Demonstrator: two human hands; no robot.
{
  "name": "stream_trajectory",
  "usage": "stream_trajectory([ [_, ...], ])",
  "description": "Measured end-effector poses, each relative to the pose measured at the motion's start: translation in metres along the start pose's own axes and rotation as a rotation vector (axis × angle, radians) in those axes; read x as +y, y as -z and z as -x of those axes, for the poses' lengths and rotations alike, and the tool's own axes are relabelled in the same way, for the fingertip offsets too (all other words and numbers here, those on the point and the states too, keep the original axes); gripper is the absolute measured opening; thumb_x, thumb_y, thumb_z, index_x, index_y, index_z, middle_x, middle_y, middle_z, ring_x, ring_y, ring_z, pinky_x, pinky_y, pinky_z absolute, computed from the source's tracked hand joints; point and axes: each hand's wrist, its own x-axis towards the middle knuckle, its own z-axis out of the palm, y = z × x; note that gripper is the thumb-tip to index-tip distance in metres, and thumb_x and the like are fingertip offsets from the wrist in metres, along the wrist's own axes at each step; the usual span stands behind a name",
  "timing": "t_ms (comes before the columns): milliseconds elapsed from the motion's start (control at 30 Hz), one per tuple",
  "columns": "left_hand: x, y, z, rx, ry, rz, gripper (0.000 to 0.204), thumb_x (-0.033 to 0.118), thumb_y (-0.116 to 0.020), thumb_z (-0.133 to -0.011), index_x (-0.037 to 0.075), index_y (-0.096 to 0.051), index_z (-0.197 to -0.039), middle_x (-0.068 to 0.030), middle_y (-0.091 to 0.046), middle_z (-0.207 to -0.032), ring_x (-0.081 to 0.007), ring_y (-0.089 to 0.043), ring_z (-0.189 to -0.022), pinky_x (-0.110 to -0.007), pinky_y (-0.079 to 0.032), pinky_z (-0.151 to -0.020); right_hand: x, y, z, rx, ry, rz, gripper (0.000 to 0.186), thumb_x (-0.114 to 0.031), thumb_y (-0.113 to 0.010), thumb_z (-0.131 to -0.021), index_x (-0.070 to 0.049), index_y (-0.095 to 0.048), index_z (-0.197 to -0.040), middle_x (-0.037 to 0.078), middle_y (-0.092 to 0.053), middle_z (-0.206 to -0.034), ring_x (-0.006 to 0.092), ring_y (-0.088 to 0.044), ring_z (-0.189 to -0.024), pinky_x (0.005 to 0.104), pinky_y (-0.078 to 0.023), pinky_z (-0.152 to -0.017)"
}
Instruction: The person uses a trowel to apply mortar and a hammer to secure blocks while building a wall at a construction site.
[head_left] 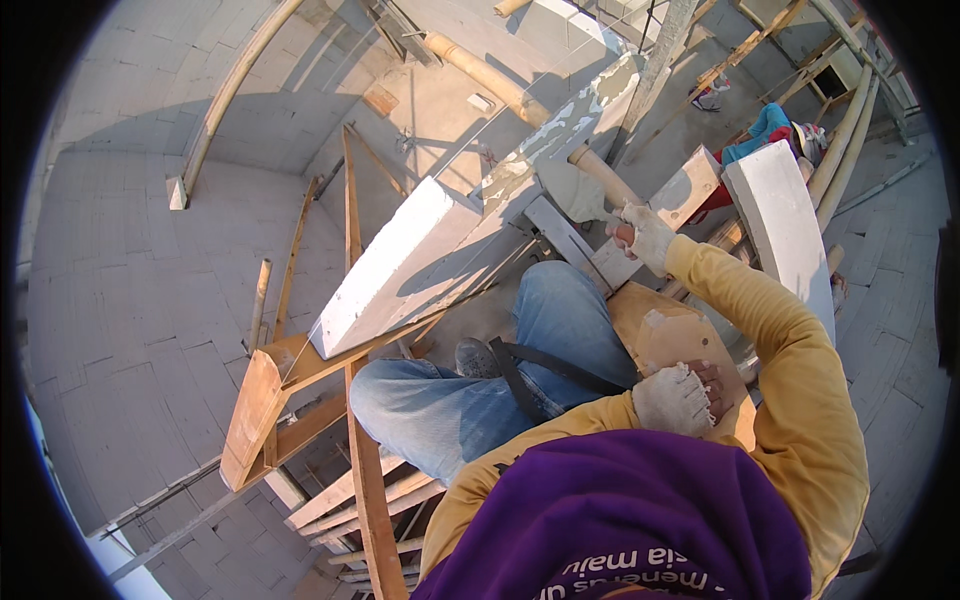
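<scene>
My right hand [645, 238], in a pale fingerless work glove, is closed round the grip of a trowel. The trowel's broad grey blade [572, 190] is at the wall top [510, 185], which bears patches of pale mortar. My left hand [680, 398], gloved the same way, lies across a wooden board [680, 340] beside my thigh, its bare fingers resting on the wood with nothing seen in them. Left of the trowel, a long white building block [395, 265] sits on the wall. A grey flat-sided piece [560, 235] lies just below the blade.
Another white block [785, 225] stands to my right. A person in teal and red clothing [765, 135] is beyond it. Bamboo poles [845, 150] and timber planks [370, 500] make up scaffolding around me. The grey block floor [150, 290] lies far below on the left.
</scene>
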Motion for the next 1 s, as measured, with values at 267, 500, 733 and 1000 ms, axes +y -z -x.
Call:
stream_trajectory([
  [267,-0.001,-0.093,0.003,0.257,-0.108,2.619,0.016,0.017,-0.068,-0.081,0.009,-0.069,-0.095,-0.007,-0.069,-0.094,-0.0285,-0.068,-0.099,-0.04,-0.054,-0.092,-0.057,-0.124,-0.079,-0.22,0.219,0.028,0.027,-0.023,-0.067,-0.089,-0.002,-0.063,-0.106,0.017,-0.068,-0.093,0.0306,-0.066,-0.082,0.0422,-0.052,-0.074],
  [500,0.008,-0.03,0.012,0.022,0.199,0.663,0.017,0.017,-0.068,-0.081,0.009,-0.069,-0.095,-0.007,-0.069,-0.094,-0.0285,-0.068,-0.099,-0.04,-0.054,-0.092,-0.087,-0.133,-0.009,-0.227,0.174,0.256,0.024,-0.025,-0.069,-0.093,-0.008,-0.059,-0.107,0.01,-0.064,-0.08,0.0208,-0.062,-0.07,0.0406,-0.05,-0.064],
  [733,0.004,0.01,0.0,-0.066,0.015,0.067,0.017,0.017,-0.068,-0.081,0.008,-0.069,-0.095,-0.007,-0.069,-0.093,-0.0284,-0.068,-0.099,-0.04,-0.054,-0.091,-0.078,-0.138,-0.021,-0.045,0.178,0.096,0.019,-0.026,-0.058,-0.096,-0.007,-0.061,-0.098,0.006,-0.062,-0.076,0.0275,-0.062,-0.07,0.0411,-0.048,-0.067],
  [1000,0.002,0.018,0.002,-0.077,0.026,0.067,0.017,0.017,-0.068,-0.081,0.008,-0.069,-0.095,-0.007,-0.069,-0.093,-0.0284,-0.068,-0.099,-0.04,-0.054,-0.091,-0.056,-0.222,-0.078,-0.23,0.373,0.45,0.032,-0.033,-0.068,-0.086,-0.005,-0.063,-0.101,0.017,-0.065,-0.083,0.0326,-0.066,-0.078,0.0461,-0.053,-0.073],
])
